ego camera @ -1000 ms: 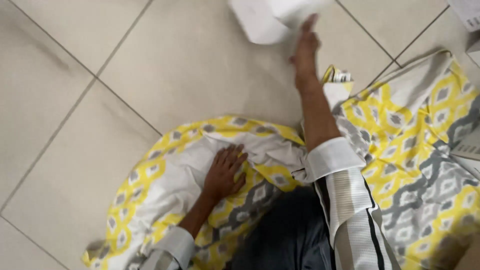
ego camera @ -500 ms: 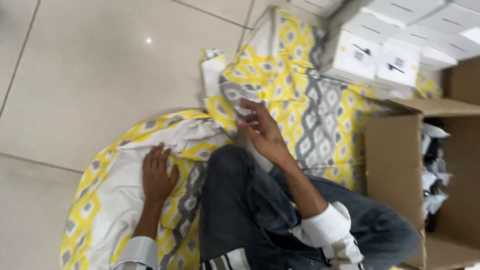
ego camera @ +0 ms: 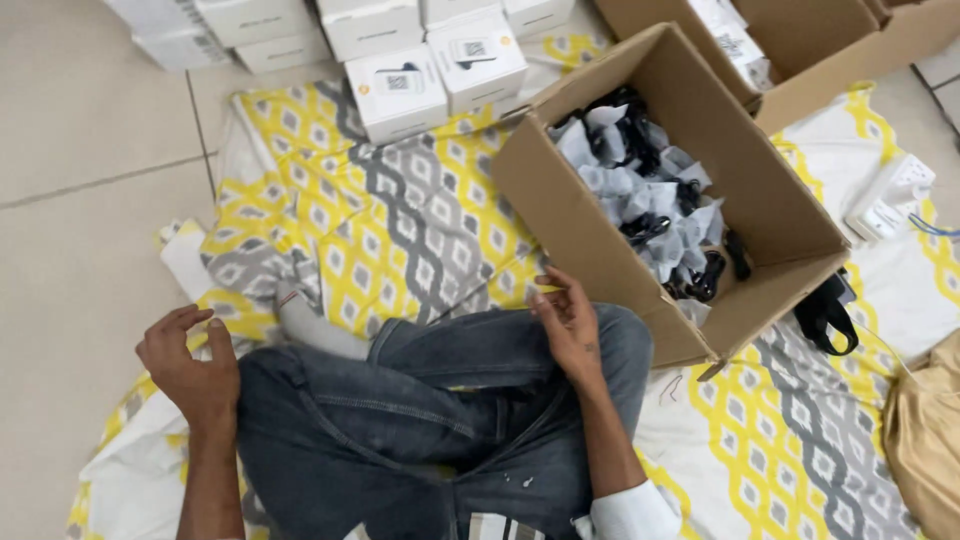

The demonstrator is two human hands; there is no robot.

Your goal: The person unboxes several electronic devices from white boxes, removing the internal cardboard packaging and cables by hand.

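I sit cross-legged in blue jeans [ego camera: 430,400] on a yellow, grey and white patterned sheet [ego camera: 390,220]. My left hand [ego camera: 190,365] hovers over my left knee with fingers loosely curled and holds nothing. My right hand [ego camera: 570,325] rests on my right knee, fingers apart, empty, right beside the near corner of an open cardboard box [ego camera: 590,230]. That box holds several black cables in clear plastic bags [ego camera: 650,200].
White cartons [ego camera: 400,90] stand in rows at the far edge of the sheet. A second open cardboard box [ego camera: 800,50] sits behind the first. A white power strip [ego camera: 890,195], a black strap [ego camera: 825,315] and a gold cloth bag [ego camera: 925,430] lie to the right. Tiled floor [ego camera: 80,150] lies left.
The view has swung right to take in the boxes. My right hand has come back from a far reach to my knee. My left hand has lifted off the sheet.
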